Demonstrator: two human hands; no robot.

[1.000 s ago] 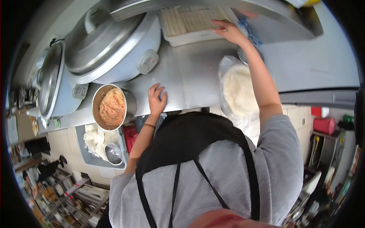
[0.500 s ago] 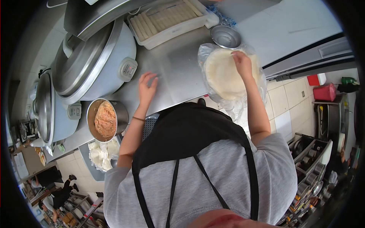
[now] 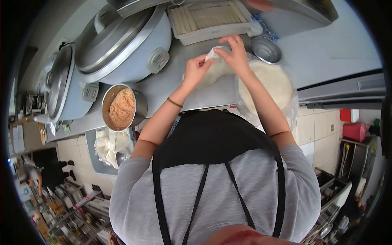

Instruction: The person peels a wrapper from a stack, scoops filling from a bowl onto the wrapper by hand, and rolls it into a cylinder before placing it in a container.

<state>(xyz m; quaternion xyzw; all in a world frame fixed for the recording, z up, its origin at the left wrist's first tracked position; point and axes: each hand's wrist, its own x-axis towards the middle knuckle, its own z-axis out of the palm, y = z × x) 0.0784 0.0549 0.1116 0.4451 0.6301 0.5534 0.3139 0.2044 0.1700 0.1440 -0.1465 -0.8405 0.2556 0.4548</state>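
Note:
A thin, pale spring roll wrapper (image 3: 215, 72) hangs low over the steel counter between my hands, its upper edge folded and bunched. My left hand (image 3: 197, 72) pinches that edge at the left. On the other side, my right hand (image 3: 236, 55) has its thumb at the same edge, with some fingers raised; its exact grip is partly hidden. Under my right forearm lies a stack of round wrappers (image 3: 274, 83) on clear plastic. A small metal bowl (image 3: 266, 50) sits just beyond the stack.
Behind my hands is a white tray (image 3: 216, 31) of pale rolls. A steel pot (image 3: 141, 107) of orange filling (image 3: 122, 108) stands left, near two large lidded cookers (image 3: 136, 51). Below the counter, a grey tub (image 3: 98, 161) holds white material in plastic. Another person (image 3: 34, 175) is far left.
My right hand has moved left from the stack, bringing a wrapper over the counter. My left hand, empty before, now pinches its edge. The view has shifted slightly.

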